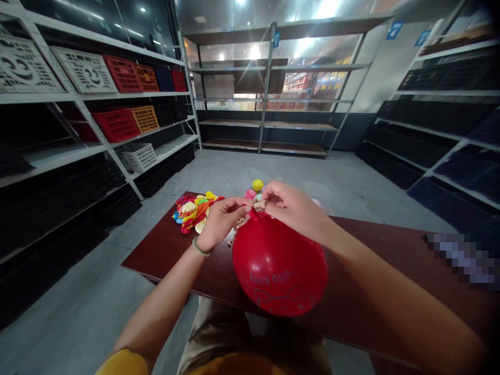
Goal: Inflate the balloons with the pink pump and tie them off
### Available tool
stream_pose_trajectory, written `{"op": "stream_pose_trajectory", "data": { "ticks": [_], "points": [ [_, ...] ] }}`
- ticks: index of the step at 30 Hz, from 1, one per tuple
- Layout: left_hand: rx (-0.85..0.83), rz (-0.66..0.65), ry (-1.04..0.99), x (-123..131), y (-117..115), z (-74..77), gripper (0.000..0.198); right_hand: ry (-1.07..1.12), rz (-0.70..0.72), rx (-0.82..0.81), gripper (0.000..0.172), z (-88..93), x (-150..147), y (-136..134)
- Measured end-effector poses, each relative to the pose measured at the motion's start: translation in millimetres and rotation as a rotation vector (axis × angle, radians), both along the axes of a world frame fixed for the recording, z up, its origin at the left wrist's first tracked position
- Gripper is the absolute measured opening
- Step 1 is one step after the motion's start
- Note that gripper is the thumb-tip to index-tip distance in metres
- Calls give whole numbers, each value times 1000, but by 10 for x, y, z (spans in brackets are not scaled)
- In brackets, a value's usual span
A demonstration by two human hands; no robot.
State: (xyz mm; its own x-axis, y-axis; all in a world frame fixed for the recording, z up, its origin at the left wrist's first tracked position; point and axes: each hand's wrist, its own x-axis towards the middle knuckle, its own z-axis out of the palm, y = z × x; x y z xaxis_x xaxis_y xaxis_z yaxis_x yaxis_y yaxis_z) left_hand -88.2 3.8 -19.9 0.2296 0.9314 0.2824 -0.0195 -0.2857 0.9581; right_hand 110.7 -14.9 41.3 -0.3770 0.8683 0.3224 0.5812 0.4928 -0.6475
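Observation:
A blown-up red balloon with printed lettering rests against the near edge of a dark red table. My left hand, with a green band on the wrist, pinches the balloon's neck from the left. My right hand pinches the same neck from the right, its fingers curled close together. Both hands meet just above the balloon's top. A heap of flat, uninflated balloons in several colours lies on the table left of my left hand.
Small yellow and pink balloons sit beyond my hands. Metal shelving with white, red and orange crates lines the left wall; empty shelves stand at the back, dark bins on racks at the right. Grey concrete floor surrounds the table.

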Motion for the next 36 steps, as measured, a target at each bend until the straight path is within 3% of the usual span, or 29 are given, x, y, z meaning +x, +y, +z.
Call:
{"op": "stream_pose_trajectory", "data": {
  "ticks": [6, 11, 20, 26, 32, 36],
  "points": [
    [-161, -43, -46, -4, 14, 22, 21, 30, 30, 84, 4, -32, -18, -76],
    [-291, -43, -93, 1, 102, 26, 21, 22, 196, 103, 7, -9, -28, -104],
    [-314, -109, 69, -108, 262, 170, 13, -334, 330, 222, 21, 17, -83, 10],
    [-323, -115, 117, -193, 353, 280, 9, -453, 270, 344, 23, 28, -145, 84],
    [-337, -65, -73, -146, 282, 320, 10, -387, 273, 395, 28, 34, -266, 43],
    [-384, -43, -229, -85, 257, 331, 10, -551, 341, 584, 32, -70, -280, 34]
  ]
}}
